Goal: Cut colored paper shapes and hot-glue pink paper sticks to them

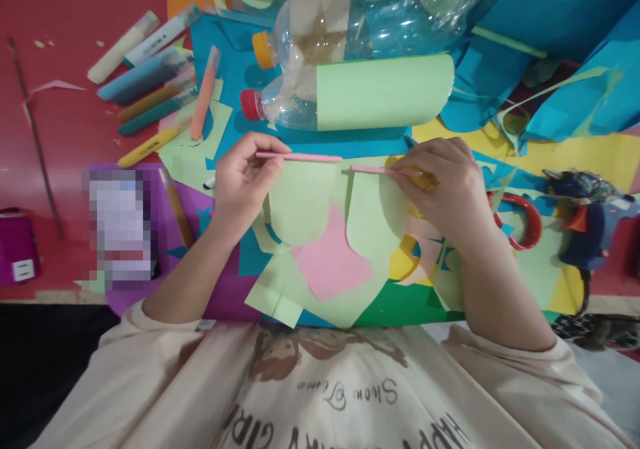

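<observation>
My left hand (245, 179) pinches a rounded piece of pale green paper (300, 202) at its upper left corner. A thin pink strip (315, 158) runs along that piece's straight top edge. In my right hand (445, 176), thumb and fingers close on a second rounded green paper piece (373, 212), which also has a pink strip (367, 168) along its top. The two pieces hang side by side with a narrow gap between them. Below them, a pink paper scrap (333, 262) lies on other green paper.
Beyond my hands lie clear plastic bottles, one with a red cap (251, 105) and green paper wrap (385, 92). Several markers (145, 79) and a phone (123, 226) are at left. Red-handled scissors (533, 226) and a blue glue gun (593, 232) lie right, among paper scraps.
</observation>
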